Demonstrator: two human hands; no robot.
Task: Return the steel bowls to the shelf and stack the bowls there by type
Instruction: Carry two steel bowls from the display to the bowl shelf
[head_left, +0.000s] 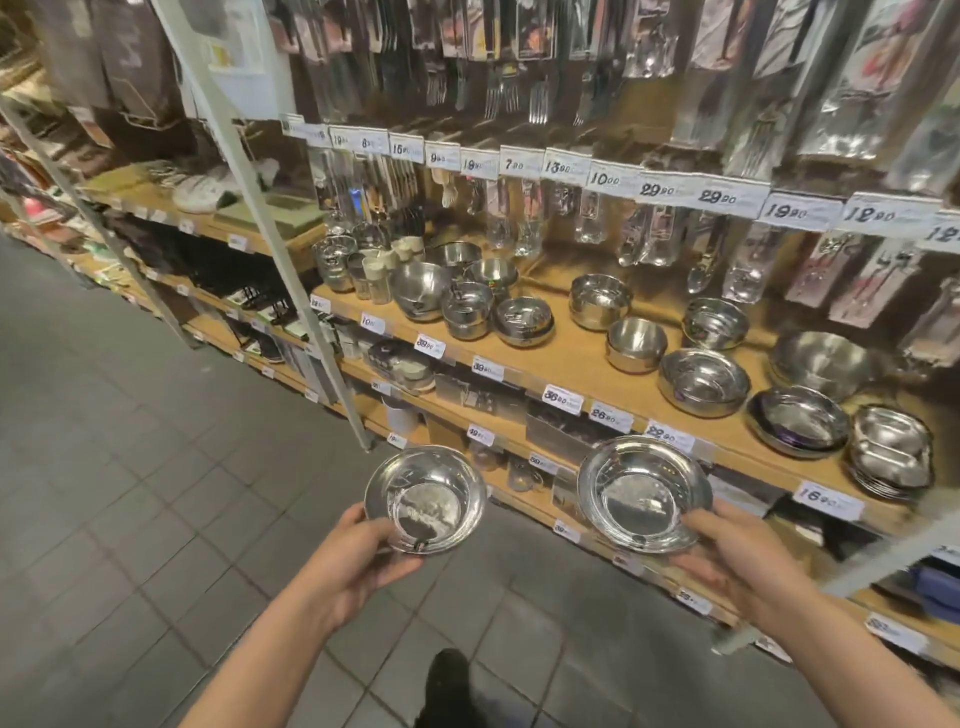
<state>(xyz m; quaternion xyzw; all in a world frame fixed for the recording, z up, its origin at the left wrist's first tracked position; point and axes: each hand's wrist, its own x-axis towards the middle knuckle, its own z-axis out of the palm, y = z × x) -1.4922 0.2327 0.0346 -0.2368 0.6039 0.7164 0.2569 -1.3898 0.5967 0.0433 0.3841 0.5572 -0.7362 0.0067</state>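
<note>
Two bowls in hand, one each; left hand (358, 551) grips the smaller bowl (425, 499) by its near rim, thumb over the edge, fingers curled under; right hand (737, 556) holds the wider bowl (644, 493) the same way at its near-right rim; both bowls upright, mouths up, well apart from each other, held over the grey floor tiles (156, 493) in front of the shelf (571, 364), below its level. On the shelf: more steel bowls, some nested in short stacks, one cluster at left (467, 301), a looser spread at right (704, 382), flat plates (800, 421) at far right; price tags (563, 400) along the front edge; packed cutlery (509, 93) hangs above; dark shoe (447, 686) at frame bottom.
</note>
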